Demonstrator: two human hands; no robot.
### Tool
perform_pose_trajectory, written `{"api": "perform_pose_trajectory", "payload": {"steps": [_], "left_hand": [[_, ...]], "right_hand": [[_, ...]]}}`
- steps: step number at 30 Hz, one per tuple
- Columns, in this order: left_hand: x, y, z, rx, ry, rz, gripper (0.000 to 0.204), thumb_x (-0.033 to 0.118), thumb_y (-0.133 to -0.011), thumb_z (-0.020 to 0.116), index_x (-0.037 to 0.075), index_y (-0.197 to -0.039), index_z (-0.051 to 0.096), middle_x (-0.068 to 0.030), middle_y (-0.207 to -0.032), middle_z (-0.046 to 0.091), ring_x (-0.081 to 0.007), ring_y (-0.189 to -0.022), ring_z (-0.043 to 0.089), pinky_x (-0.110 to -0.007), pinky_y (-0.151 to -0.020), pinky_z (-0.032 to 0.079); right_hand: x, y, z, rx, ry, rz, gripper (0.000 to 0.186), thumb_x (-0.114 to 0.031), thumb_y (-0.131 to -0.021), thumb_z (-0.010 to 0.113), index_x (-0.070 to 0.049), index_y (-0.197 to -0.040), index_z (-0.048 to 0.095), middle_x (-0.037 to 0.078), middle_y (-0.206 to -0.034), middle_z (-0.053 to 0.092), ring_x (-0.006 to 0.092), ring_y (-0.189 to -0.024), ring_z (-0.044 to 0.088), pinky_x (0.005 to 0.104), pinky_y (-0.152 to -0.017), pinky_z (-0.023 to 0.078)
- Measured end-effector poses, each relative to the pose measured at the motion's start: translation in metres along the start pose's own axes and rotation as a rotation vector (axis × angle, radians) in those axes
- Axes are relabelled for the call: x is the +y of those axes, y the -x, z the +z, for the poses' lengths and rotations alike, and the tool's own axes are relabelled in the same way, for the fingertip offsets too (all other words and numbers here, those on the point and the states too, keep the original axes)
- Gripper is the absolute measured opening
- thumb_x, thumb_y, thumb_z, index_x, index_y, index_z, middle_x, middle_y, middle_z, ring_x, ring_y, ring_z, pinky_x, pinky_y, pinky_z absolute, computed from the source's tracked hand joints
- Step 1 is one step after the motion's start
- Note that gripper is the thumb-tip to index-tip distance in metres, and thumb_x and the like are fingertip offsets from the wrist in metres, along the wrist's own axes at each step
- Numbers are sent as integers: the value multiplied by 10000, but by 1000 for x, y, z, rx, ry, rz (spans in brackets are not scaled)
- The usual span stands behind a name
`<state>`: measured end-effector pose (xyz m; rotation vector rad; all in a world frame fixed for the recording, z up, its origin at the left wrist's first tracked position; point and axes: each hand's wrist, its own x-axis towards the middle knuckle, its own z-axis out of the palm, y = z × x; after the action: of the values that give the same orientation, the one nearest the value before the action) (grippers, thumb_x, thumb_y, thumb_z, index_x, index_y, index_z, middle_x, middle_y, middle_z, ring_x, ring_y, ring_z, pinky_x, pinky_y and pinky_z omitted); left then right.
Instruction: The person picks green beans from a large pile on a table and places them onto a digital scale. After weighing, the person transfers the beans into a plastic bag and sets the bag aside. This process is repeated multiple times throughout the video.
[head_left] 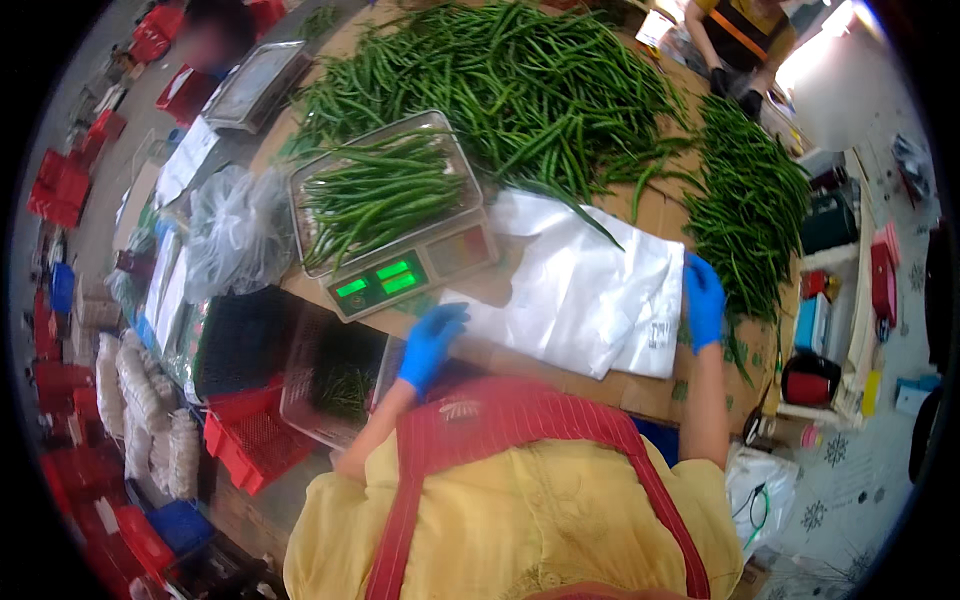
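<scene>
A flat white plastic bag lies creased on the cardboard-covered table in front of me. At its left edge, my blue-gloved left hand has its fingers closed on the plastic. My blue-gloved right hand holds the bag's right edge, with the fingertips partly hidden. Beyond the left hand stands a digital scale with lit green readouts. Its metal tray carries a bundle of long slim green pods, beans or chilies; I cannot tell which. One pod lies across the bag's top edge.
A large heap of green pods covers the far table, with another pile at the right. Clear plastic bags sit left of the scale. Crates stand below at left, an organizer box at right. A co-worker's dark-gloved hands are far right.
</scene>
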<state>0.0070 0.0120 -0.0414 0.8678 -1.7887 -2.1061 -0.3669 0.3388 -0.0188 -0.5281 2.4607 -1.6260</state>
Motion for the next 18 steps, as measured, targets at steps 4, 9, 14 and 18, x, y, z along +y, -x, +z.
{"api": "perform_pose_trajectory", "payload": {"steps": [4,9,14,18], "left_hand": [[6,9,-10,-16,6,6,306,109,-952,555,-3,-1236,580,-104,-1135,647,-176,-1053,597,-309,-942,459],[-4,12,-28,109,115,34,306,116,-959,554,-7,-1239,577,-105,-1161,643,-174,-1072,594,-303,-949,449],[-1,7,-39,119,136,-3,324,155,-960,559,7,-1248,576,-95,-1149,651,-172,-1063,600,-309,-936,468],[-3,-3,-49,119,153,-25,335,169,-966,549,14,-1262,574,-96,-1146,653,-172,-1039,607,-306,-927,472]], "right_hand": [[-171,-21,186,-601,-63,-383,347,-153,-896,655,-85,-1235,619,98,-1166,631,210,-1052,611,331,-919,476],[-257,-62,364,-751,340,-921,814,-520,-746,733,-114,-1398,465,215,-1378,493,393,-1270,461,479,-1080,348],[-264,-112,445,-985,779,-814,1051,-676,-666,720,-114,-1475,354,202,-1427,457,387,-1325,418,465,-1112,326],[-270,-113,454,-1065,795,-722,959,-639,-696,718,-115,-1440,414,206,-1384,502,362,-1246,510,423,-1041,417]]}}
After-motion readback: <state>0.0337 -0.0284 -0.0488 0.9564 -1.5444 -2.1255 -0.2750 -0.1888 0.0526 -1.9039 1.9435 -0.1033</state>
